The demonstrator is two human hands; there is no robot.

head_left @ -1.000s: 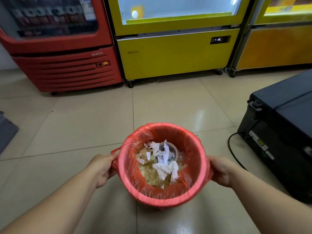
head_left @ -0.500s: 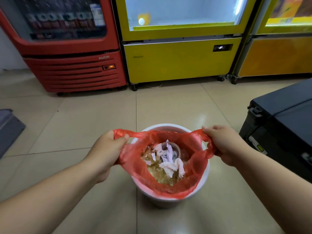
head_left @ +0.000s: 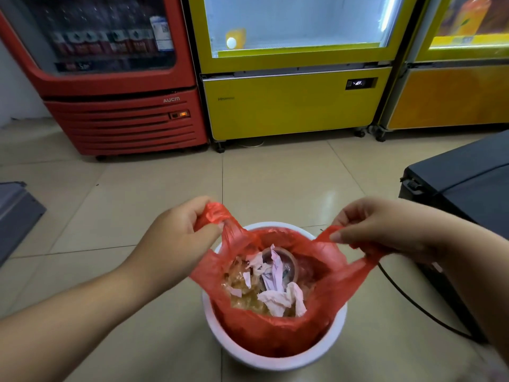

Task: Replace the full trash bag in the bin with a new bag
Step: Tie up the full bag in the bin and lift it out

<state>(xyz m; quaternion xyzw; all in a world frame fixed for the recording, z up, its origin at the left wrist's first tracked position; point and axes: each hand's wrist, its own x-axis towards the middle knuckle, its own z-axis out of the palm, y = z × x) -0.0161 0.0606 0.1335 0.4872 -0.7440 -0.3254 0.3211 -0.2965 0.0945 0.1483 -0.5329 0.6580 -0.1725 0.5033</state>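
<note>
On the floor (head_left: 137, 188), the full bag (head_left: 275, 334) sits in the bin (head_left: 275, 363), directly below both hands. The left hand (head_left: 176, 241) and right hand (head_left: 385, 230) are equally near, their fingers clamped on its opposite edges, so I judge the lift is straight up.

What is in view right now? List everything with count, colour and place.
trash bag: 1, red, in the bin, both sides held up
bin: 1, white, on the floor, centre
paper scraps: several, white, inside the trash bag on brownish waste
AUCM cooler: 1, red, back left
middle cooler: 1, yellow, back centre
right cooler: 1, yellow-orange, back right
case: 1, black, right edge
cable: 1, black, on the floor right of the bin
flat object: 1, grey, left edge
floor: beige tiles
left hand: grips the bag's left side
right hand: pinches the bag's right side
</note>
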